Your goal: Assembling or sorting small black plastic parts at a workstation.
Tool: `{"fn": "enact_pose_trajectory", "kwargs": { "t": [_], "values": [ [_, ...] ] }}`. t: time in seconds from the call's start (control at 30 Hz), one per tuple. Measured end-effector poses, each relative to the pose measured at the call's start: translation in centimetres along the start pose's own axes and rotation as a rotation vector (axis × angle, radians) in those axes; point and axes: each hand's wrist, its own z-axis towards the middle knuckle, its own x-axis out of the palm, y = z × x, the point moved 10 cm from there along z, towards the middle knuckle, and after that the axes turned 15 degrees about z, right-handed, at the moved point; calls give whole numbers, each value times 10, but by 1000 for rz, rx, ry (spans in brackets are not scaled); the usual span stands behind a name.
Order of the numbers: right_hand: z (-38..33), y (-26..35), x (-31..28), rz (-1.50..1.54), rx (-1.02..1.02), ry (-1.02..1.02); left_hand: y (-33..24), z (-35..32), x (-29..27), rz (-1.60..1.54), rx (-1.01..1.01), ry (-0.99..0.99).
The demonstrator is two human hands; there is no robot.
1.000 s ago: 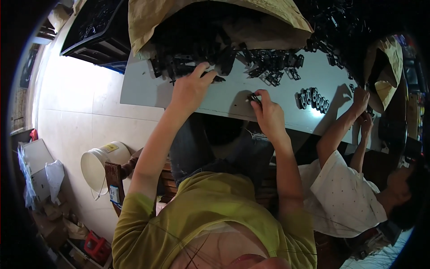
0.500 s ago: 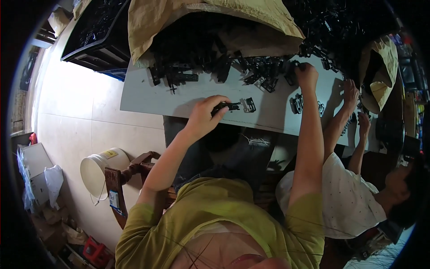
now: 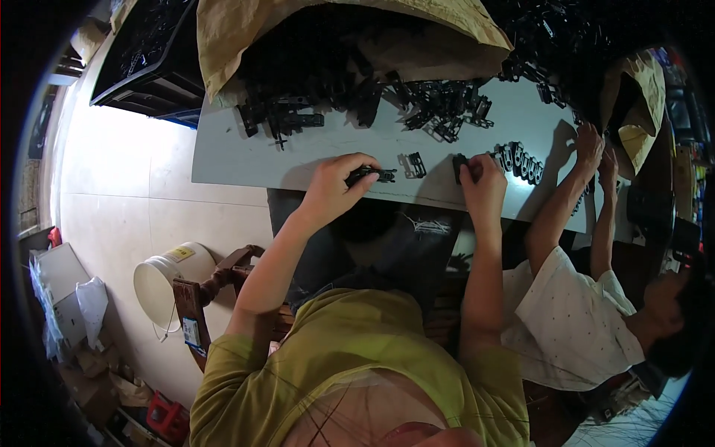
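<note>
Head view: left grip (image 3: 339, 186) clamps one black clip (image 3: 370, 176); right grip (image 3: 482, 186) clamps another black part (image 3: 461, 165).

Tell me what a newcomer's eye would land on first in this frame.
Probably the big heap of black parts spilling from a brown paper sack at the far side of the grey table. Next, the two hands at its near edge: the left hand pinching a small black part, the right hand on another black piece. A co-worker in a white shirt reaches in from the right.
</note>
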Motion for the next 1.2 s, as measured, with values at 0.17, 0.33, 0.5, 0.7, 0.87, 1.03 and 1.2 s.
{"fn": "enact_pose_trajectory", "kwargs": {
  "t": [0.17,0.33,0.5,0.7,0.87,1.03,1.2],
  "values": [
    [-10,15,-2,-43,-5,-69,2,0,0,-23,-50,32],
    [-18,56,23,-29,-136,-14,6,-4,-1,-25,-84,42],
    [-25,91,30,4,-209,0,2,-1,-2,-16,-59,41],
    [-19,48,16,-15,-58,-56,5,-2,1,-70,-77,68],
    [-23,64,1,-309,-223,-220,6,-2,2,-56,-71,59],
    [-40,80,52,-60,-246,-10,5,-4,-1,-9,-50,12],
    [-44,-1,67,697,457,104,4,-3,1,-35,-48,47]
  ]
}}
